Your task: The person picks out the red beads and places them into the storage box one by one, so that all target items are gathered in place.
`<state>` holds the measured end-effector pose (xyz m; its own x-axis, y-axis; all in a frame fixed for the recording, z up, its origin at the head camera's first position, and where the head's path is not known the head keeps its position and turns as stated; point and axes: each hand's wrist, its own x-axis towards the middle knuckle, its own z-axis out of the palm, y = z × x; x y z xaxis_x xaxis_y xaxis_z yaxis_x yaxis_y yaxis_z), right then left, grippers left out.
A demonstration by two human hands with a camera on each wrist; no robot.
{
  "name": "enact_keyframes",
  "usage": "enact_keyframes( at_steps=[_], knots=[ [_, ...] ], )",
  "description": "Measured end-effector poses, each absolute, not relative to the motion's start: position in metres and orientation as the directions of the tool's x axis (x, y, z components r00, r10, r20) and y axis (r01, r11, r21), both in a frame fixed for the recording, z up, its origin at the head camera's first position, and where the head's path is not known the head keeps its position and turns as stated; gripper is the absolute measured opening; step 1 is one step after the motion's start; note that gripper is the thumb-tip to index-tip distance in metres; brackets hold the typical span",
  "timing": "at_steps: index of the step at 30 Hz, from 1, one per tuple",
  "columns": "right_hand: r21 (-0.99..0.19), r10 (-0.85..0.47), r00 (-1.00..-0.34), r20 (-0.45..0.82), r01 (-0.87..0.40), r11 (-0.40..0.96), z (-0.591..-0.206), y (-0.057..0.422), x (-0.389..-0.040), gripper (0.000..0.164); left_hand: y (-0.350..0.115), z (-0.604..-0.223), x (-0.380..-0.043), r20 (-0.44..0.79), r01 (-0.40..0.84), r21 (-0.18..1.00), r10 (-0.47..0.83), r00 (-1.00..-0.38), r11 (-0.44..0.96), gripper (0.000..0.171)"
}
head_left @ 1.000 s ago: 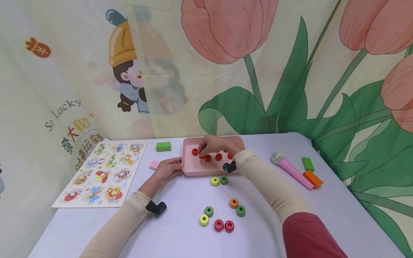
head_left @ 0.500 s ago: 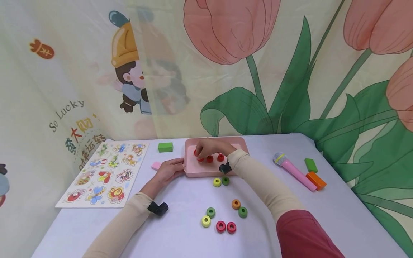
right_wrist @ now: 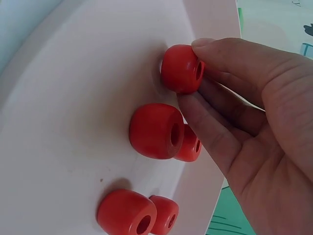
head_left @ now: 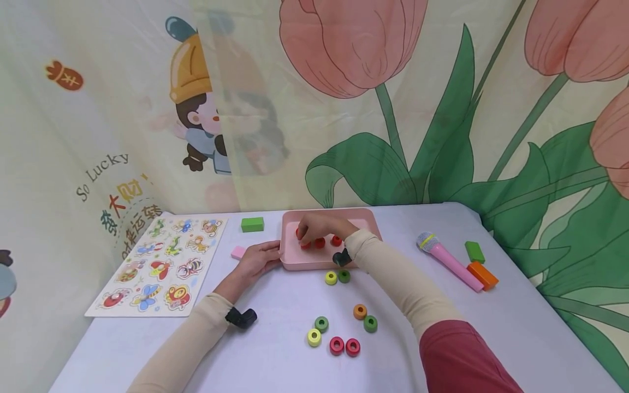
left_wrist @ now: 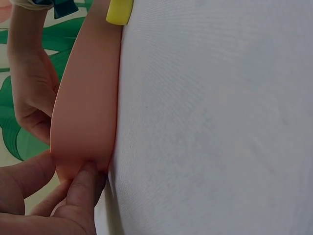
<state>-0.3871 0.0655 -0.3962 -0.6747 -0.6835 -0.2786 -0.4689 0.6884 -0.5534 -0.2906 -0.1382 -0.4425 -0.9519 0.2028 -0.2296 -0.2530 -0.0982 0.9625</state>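
Observation:
A pink tray [head_left: 314, 267] stands toward the back of the white table. At its left edge my left hand [head_left: 257, 258] holds the tray, thumb and fingertips against the wall and rim near a corner. Over the tray reaches my right hand [head_left: 319, 225], pinching a red bead [right_wrist: 177, 68] between thumb and fingers, as the right wrist view shows. Just beside that one is another red bead [right_wrist: 152, 129] on the tray floor. More red beads [right_wrist: 126, 213] lie farther along. My right hand and forearm hide part of the tray from the head view.
Several loose beads, including yellow [head_left: 314, 337], green [head_left: 371, 323], orange [head_left: 360, 311] and red [head_left: 337, 345], lie before the tray. A toy microphone [head_left: 451, 263], an orange block [head_left: 482, 275] and a green block [head_left: 474, 252] are right; an insect picture board [head_left: 162, 265] is left.
My right hand has shifted slightly left and lower within the tray, now closely beside the red beads at its left. My left hand stays at the tray's edge.

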Motion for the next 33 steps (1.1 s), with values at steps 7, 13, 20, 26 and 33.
enact_keyframes(
  at_steps=[7, 13, 20, 26, 33],
  knots=[
    [-0.553, -0.693, -0.668, -0.271, -0.480, 0.680, -0.399, 0.067, -0.387, 0.007, -0.138, -0.442, -0.290, -0.223, -0.247, 0.964, 0.204, -0.953, -0.100, 0.050],
    [-0.569, -0.692, -0.668, -0.274, -0.467, 0.677, -0.399, 0.067, -0.387, 0.005, -0.137, -0.443, -0.290, -0.227, -0.252, 0.962, 0.200, -0.953, -0.105, 0.050],
    [-0.599, -0.679, -0.678, -0.282, -0.428, 0.676, -0.394, 0.070, -0.384, 0.014, -0.138, -0.444, -0.290, -0.220, -0.247, 0.961, 0.203, -0.954, -0.121, 0.050],
    [-0.651, -0.690, -0.682, -0.240, -0.415, 0.636, -0.388, 0.080, -0.378, 0.028, -0.138, -0.444, -0.290, -0.216, -0.242, 0.964, 0.203, -0.955, -0.109, 0.049],
    [-0.678, -0.686, -0.700, -0.201, -0.406, 0.613, -0.383, 0.099, -0.364, 0.030, -0.137, -0.447, -0.290, -0.199, -0.221, 0.971, 0.201, -0.959, -0.095, 0.049]
  ],
)
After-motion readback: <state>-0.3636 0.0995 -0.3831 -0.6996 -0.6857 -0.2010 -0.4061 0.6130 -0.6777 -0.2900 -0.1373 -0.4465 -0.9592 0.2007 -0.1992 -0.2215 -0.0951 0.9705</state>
